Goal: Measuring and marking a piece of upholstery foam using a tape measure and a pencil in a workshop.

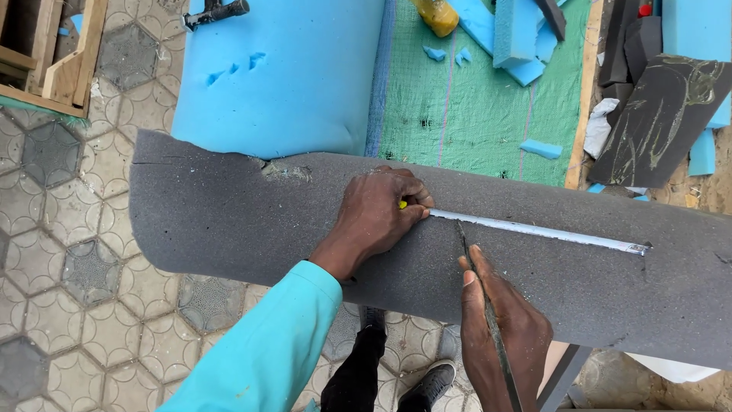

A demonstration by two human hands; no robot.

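A thick sheet of dark grey foam point(229, 221) lies across the middle of the frame, from the left centre to the right edge, draped over the table. A silver metal measuring tape blade point(534, 230) lies flat on top of the foam, running from the centre toward the right, with its end hook near the right edge of the frame.

The left hand point(379, 214) rests on the foam at the frame centre, fingers curled closed around a small yellow tape case point(402, 204), of which only a sliver shows. A turquoise sleeve point(267, 351) covers that arm and leads to the lower left.

The right hand point(499, 328) comes in from the lower centre-right and grips a long thin dark blade point(480, 297). Its fingers are closed along the blade, with the forefinger laid out beside it. The blade tip touches the foam right at the tape, just right of the left hand.

Behind the grey foam, at upper centre, a large light blue foam block point(282, 76) lies on the table. To its right is a green woven mat point(473, 114) carrying small blue foam scraps point(540, 148). A dark foam offcut with yellowish marks point(656, 122) lies at upper right. Grey hexagonal paving point(61, 229) fills the left side. Dark shoes point(431, 381) show at the bottom centre.
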